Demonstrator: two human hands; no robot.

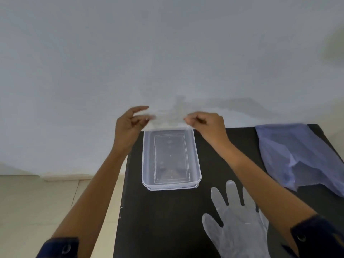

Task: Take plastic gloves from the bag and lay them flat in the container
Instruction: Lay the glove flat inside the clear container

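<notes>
Held glove point(168, 116): we stretch it between both hands above the far end of the container point(170, 159); it is blurred, nearly invisible.
Left hand point(130, 125): fingers pinched on its left edge.
Right hand point(206, 123): fingers pinched on its right edge.
Key relation: the container's long axis runs away from us, directly below and nearer than the glove.
Spare glove point(234, 216): flat on the surface point(167, 220), near the right arm.
Bag point(297, 155): far right.

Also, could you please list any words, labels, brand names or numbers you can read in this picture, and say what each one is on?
None can be read.
Clear container: only embossed outlines and small dots on its base, no lettering.
Bluish bag: no print shows.
Plastic glove on the table: plain.
Sheer glove between the left hand and right hand: blurred, nothing legible.
</notes>
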